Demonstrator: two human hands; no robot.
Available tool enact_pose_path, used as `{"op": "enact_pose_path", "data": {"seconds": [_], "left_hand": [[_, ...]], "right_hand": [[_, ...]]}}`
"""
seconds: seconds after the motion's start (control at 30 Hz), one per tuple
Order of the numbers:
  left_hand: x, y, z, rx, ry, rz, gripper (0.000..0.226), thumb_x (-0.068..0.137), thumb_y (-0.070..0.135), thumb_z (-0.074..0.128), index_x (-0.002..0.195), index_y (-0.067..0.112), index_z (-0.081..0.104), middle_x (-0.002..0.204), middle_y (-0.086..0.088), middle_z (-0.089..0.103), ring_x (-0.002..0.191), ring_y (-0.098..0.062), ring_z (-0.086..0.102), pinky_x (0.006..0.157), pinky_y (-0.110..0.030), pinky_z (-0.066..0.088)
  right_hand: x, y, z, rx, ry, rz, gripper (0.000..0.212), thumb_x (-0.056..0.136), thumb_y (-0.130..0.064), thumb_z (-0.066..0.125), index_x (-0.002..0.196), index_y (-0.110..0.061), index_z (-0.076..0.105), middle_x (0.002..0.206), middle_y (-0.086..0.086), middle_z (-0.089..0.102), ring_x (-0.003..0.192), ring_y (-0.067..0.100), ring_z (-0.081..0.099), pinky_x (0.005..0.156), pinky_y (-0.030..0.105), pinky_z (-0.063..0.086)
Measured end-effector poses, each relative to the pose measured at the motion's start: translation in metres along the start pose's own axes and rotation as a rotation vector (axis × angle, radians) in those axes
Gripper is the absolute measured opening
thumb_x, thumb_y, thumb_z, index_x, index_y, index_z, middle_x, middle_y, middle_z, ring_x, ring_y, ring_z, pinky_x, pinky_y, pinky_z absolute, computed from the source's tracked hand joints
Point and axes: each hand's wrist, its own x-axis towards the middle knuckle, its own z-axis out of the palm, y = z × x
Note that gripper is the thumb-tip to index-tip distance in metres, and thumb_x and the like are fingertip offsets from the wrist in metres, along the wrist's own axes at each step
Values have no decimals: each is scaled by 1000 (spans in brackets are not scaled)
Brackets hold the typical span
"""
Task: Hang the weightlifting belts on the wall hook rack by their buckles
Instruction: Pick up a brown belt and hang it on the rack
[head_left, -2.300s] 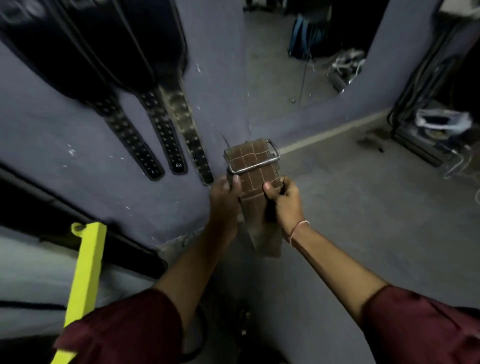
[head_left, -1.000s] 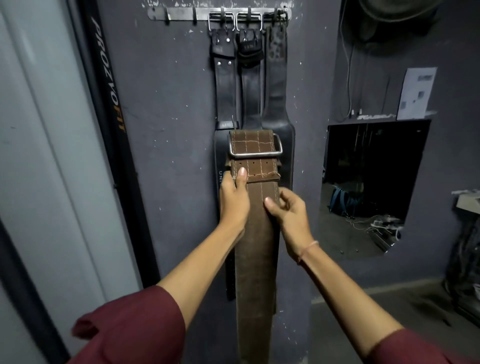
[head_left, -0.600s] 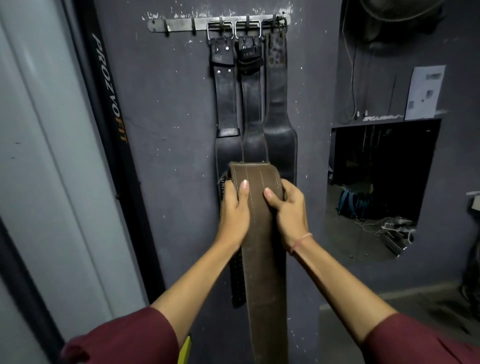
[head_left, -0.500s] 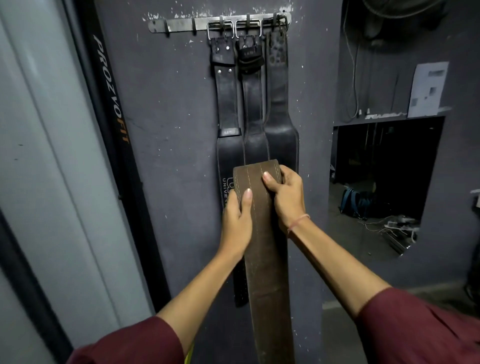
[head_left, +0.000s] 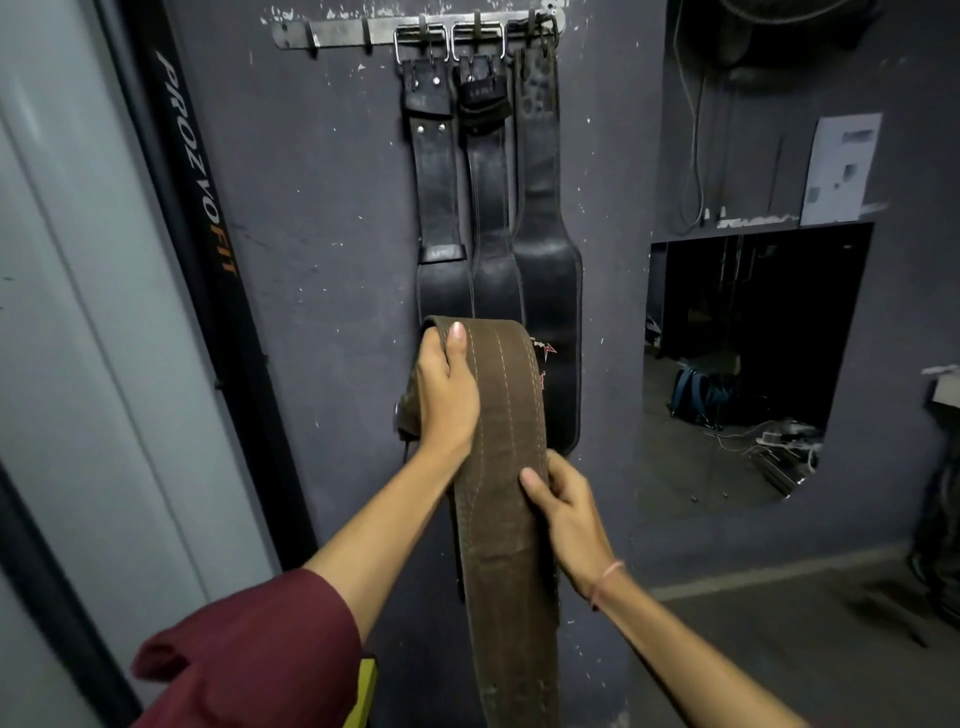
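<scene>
Between the two hands a brown belt is held, folded over at its top, its long tail hanging down past the bottom edge of the view. Left hand is clamped on the folded top at the belt's left edge, thumb laid on the front face, fingers wrapped behind. Right hand is set lower, closed on the belt's right edge, thumb pressed on the front. Hands are kept apart, left higher than right. The brown belt's buckle cannot be made out; a small metal bit is seen just left of the left hand, unclear what. Above both hands a metal hook rack is fixed to the dark wall; three black belts are hung on its right-hand hooks by their buckles, side by side, their wide parts lying directly behind the brown belt's fold. Right of the hands a mirror is set in the wall.
</scene>
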Motion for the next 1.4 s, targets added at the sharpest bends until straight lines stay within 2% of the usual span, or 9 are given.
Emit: {"op": "enact_pose_path", "data": {"seconds": [0.17, 0.33, 0.53, 0.7, 0.83, 0.93, 1.1, 1.27, 1.4], "left_hand": [[2, 1, -2, 11, 34, -35, 42, 107, 31, 40, 92, -6, 54, 80, -9, 57, 75, -16, 55, 72, -37, 49], [8, -2, -6, -36, 1, -111, 33, 106, 33, 42, 83, 14, 56, 80, -5, 63, 76, -15, 61, 73, -37, 52], [16, 4, 5, -9, -107, -210, 26, 102, 33, 54, 97, 8, 62, 91, -8, 72, 84, -20, 70, 78, -37, 59], [-38, -9, -1, 115, -55, -22, 33, 105, 36, 45, 98, 7, 59, 91, -4, 70, 85, -10, 67, 78, -32, 55], [-66, -33, -11, 49, -83, -13, 18, 101, 35, 54, 106, 20, 63, 101, 8, 72, 95, -3, 68, 89, -33, 57], [-68, -30, -14, -48, -64, -44, 11, 101, 33, 55, 103, 29, 65, 102, 6, 74, 98, -12, 70, 89, -38, 57], [-70, -30, -12, -18, -81, -49, 21, 101, 37, 53, 100, 19, 64, 95, -2, 72, 89, -21, 70, 81, -49, 58], [-80, -40, -3, 5, -69, -83, 31, 102, 36, 52, 92, 10, 64, 86, -12, 70, 78, -28, 67, 72, -50, 57], [-77, -53, -1, 42, 22, -137, 42, 103, 37, 50, 80, 3, 57, 69, -8, 59, 65, -17, 54, 64, -49, 51]], "right_hand": [[69, -63, 8, -71, 123, -79, 33, 103, -27, 48, 95, 3, 57, 88, 10, 63, 79, 21, 58, 77, 40, 49], [21, -23, 10, 72, -32, -43, 27, 99, -14, 56, 125, -13, 60, 118, 2, 71, 112, 18, 67, 94, 31, 56], [28, -24, 1, 120, 155, -65, 18, 98, -5, 54, 114, -8, 63, 107, 3, 74, 102, 18, 70, 81, 28, 57], [72, -57, 7, 163, 237, -139, 18, 90, -11, 60, 105, -8, 69, 108, 19, 73, 106, 39, 67, 94, 52, 54], [97, -74, 13, 185, 221, -104, 14, 92, -16, 59, 98, -9, 70, 105, 20, 73, 101, 39, 69, 92, 60, 53], [109, -77, 13, 121, 176, -76, 20, 91, -23, 60, 103, -8, 67, 107, 18, 73, 103, 36, 69, 94, 57, 53], [91, -65, 4, -18, 250, -3, 19, 98, -30, 54, 109, -17, 62, 110, 4, 70, 104, 21, 67, 95, 44, 54], [27, -24, 1, -36, 251, -27, 23, 100, -33, 53, 108, -12, 58, 103, 2, 69, 97, 17, 69, 77, 25, 56], [-29, 26, 4, -55, 122, -4, 19, 101, -25, 54, 117, -19, 59, 112, -7, 70, 108, 10, 66, 93, 30, 54]]}}
